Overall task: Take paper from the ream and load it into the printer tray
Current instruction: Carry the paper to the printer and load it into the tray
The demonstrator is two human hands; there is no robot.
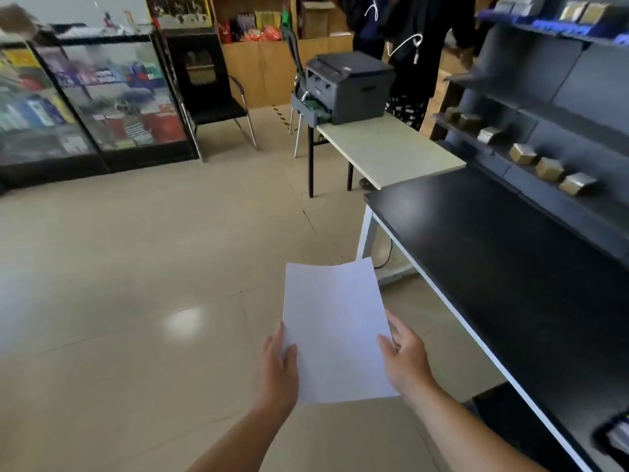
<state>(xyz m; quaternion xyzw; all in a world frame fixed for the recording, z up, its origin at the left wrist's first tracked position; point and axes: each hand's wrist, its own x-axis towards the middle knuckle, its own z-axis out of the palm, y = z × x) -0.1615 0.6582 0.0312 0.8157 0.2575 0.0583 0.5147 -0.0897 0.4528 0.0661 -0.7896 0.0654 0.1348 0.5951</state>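
You stand on a pale tiled floor point(136, 267) that fills most of the view, with glass display cabinets point(102, 97) along its far left side. To your right runs a long black worktop point(510, 267) with a white frame, backed by dark shelving point(561, 114) that carries a row of small gold-coloured boxes point(548, 168). Beyond the black worktop's far end, touching or just beside it, sits a lighter, cream worktop point(391, 148) on black legs. The dark grey printer point(350, 85) stands at that cream worktop's far left corner, and its tray point(306, 110) is pulled out past the far edge, toward a black chair point(218, 107); what lies in the tray is too blurred to tell. Behind the printer a person in dark clothing point(408, 46) stands. The paper point(335, 330), a white sheet or thin stack, is in the air over the floor, well apart from the printer, its long side pointing ahead. Your left hand point(279, 366) has its grip closed on the paper's left edge near the bottom, thumb on top. Your right hand point(406, 356) grips the right edge the same way.
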